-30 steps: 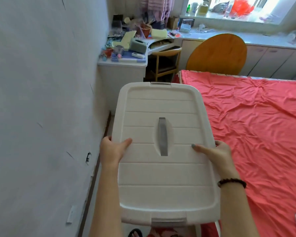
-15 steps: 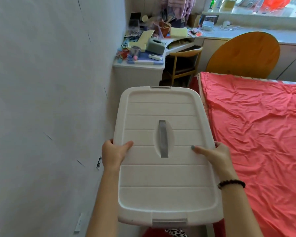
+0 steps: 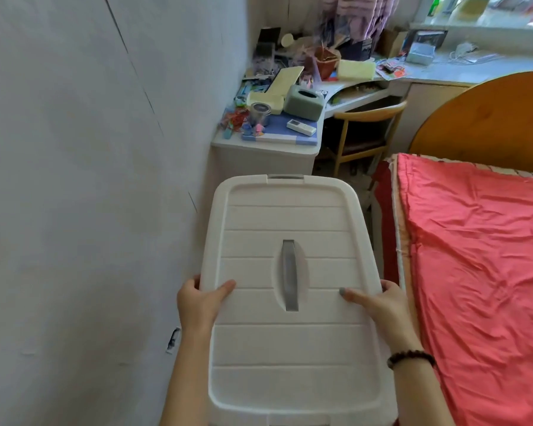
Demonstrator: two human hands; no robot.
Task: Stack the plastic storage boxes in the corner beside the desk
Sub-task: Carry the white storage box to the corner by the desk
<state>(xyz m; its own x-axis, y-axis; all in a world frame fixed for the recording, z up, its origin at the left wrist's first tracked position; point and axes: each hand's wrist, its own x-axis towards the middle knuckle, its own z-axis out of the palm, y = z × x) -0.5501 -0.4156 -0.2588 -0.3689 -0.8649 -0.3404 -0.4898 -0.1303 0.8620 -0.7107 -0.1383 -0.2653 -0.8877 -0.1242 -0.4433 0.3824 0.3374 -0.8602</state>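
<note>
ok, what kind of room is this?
Most likely a small home bedroom: a bed with a red sheet on the right, and a cluttered corner desk with a wooden chair tucked under it.

A white plastic storage box [image 3: 293, 302] with a ribbed lid and a grey handle [image 3: 289, 275] is held out in front, the left hand [image 3: 200, 302] gripping its left edge and the right hand [image 3: 382, 305] its right edge, thumbs lying on the lid. It sits between the pale wall [image 3: 83, 179] and a bed with a red cover [image 3: 474, 256]. Beyond it stand a cluttered white desk [image 3: 265, 149] in the corner and a wooden chair [image 3: 366, 130] just beside it.
</note>
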